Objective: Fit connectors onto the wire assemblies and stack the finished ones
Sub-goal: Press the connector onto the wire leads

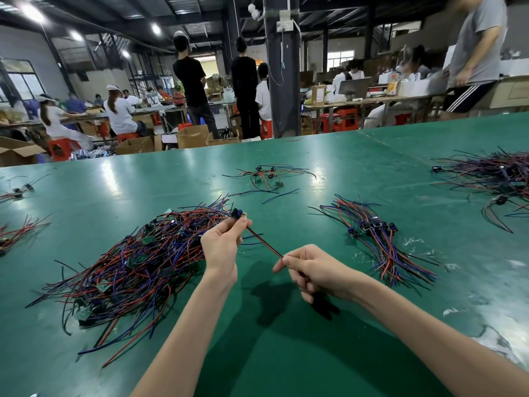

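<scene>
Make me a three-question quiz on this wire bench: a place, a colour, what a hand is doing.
1. Where on the green table does the tidy stack of red, blue and black wire assemblies lie?
A. right of both hands
B. under the left forearm
C. on a cardboard box

2. What colour is the small plastic connector held by the left hand?
A. yellow
B. blue
C. white

3. What is the right hand doing?
A. lying flat and open
B. holding scissors
C. pinching a thin red-and-black wire

Answers: 1 A, it lies beyond the right hand; 2 B, its body shows blue; 3 C, thumb and forefinger close on the wire.
</scene>
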Tool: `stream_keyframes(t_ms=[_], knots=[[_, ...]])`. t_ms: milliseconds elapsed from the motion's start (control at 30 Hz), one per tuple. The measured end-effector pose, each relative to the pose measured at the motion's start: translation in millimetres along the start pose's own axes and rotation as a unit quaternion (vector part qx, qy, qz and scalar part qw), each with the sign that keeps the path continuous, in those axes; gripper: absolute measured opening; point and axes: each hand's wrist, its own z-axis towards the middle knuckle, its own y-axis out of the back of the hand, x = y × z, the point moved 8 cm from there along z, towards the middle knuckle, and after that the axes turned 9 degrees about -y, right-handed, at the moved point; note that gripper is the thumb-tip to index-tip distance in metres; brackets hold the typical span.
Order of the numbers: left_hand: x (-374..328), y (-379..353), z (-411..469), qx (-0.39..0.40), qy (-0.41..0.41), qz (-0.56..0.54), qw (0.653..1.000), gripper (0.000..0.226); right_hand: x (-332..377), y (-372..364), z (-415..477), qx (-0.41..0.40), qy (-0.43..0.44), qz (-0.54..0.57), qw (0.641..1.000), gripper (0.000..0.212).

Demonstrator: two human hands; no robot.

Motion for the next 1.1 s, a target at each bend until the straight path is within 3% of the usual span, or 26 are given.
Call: stream_keyframes(t_ms=[133, 267, 467, 633, 867, 933, 1000, 1100], knots=[[0, 5, 4, -0.013, 0.0, -0.003, 1.0, 0.01, 5, -8, -3, 0.042, 0.017, -0.006, 0.999, 0.028], [0, 6, 4, -0.013, 0.0, 0.004, 1.0, 0.01, 9, -4, -6, 0.017, 0.038, -0.055, 0.998, 0.031], [-2, 4, 3, -0.007, 0.0, 0.01, 1.0, 0.006, 21, -17, -17, 0.069, 0.122, -0.081, 0.987, 0.031], [0, 5, 2, -0.013, 0.013, 0.008, 1.0, 0.014, 12, -8, -8, 0.03, 0.074, -0.073, 0.994, 0.031], [13, -16, -14, 0.049, 0.064, -0.006, 0.997, 0.018, 4, -29, -20, 0.224, -0.011, -0.045, 0.974, 0.014], [20, -27, -22, 0.086, 0.097, -0.014, 0.991, 0.014, 5, -24, -16, 0.203, -0.015, -0.02, 0.979, 0.021], [28, -39, -33, 0.136, 0.128, -0.007, 0.982, 0.016, 9, -9, -9, 0.124, -0.006, 0.004, 0.992, 0.034], [36, -51, -49, 0.185, 0.149, 0.006, 0.971, 0.014, 10, 10, -5, 0.024, 0.01, 0.024, 0.999, 0.031]])
